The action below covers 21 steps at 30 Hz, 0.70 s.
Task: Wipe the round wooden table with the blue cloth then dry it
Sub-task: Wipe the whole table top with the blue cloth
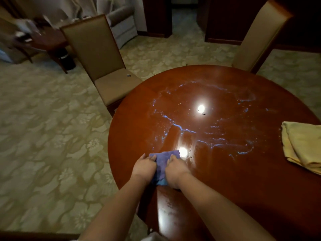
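Near edge of round wooden table [260, 188]: blue cloth [162, 164], bunched flat on the top, pressed down by both hands side by side. Left hand [145, 166] and right hand [175, 168] each appear to clutch a cloth edge, fingers curled into the fabric.

Step in hand, judged: wet wipe, early; foamy streaks [199, 119] cover the middle of the top. Advice: spread the cloth flatter, press evenly, work in overlapping passes from centre to rim, gathering the foam rather than smearing it.

Surroundings: yellow cloth [302, 145], folded, at the right rim, probably for drying; wipe round it or lift it. Small dark speck [203, 114] near the centre glare. Two upholstered chairs, one far left [97, 54], one far right [258, 35], at the table.
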Motion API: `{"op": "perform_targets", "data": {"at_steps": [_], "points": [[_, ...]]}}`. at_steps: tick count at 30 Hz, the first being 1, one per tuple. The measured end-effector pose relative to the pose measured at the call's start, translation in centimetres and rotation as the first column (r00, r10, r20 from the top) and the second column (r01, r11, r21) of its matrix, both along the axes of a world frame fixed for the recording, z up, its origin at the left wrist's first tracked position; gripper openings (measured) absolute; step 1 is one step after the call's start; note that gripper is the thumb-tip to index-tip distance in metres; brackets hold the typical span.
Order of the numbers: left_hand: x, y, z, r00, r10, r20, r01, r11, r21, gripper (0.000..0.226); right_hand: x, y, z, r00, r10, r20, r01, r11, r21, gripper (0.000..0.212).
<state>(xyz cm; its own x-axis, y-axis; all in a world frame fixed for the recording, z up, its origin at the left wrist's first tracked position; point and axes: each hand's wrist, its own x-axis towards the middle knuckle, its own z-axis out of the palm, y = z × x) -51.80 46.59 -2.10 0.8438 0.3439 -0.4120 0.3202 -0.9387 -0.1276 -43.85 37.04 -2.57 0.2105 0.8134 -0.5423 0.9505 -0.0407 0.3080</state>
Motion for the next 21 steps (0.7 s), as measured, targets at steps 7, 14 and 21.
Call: {"op": "perform_targets", "data": {"at_steps": [7, 14, 21], "points": [[2.9, 5.0, 0.0, 0.996, -0.073, -0.042, 0.073, 0.997, -0.002, 0.048, 1.9, 3.5, 0.4, 0.982, -0.161, -0.103, 0.168, 0.984, 0.067, 0.037], [8.0, 9.0, -0.1, 0.988, -0.132, -0.080, 0.132, 0.991, -0.005, 0.057, 4.5, 6.7, 0.4, 0.950, -0.280, -0.140, 0.295, 0.950, 0.103, 0.038], [11.4, 11.3, -0.6, 0.989, -0.133, -0.060, 0.131, 0.991, -0.024, 0.061, 7.0, 9.5, -0.4, 0.919, -0.375, -0.122, 0.388, 0.916, 0.104, 0.037]]}}
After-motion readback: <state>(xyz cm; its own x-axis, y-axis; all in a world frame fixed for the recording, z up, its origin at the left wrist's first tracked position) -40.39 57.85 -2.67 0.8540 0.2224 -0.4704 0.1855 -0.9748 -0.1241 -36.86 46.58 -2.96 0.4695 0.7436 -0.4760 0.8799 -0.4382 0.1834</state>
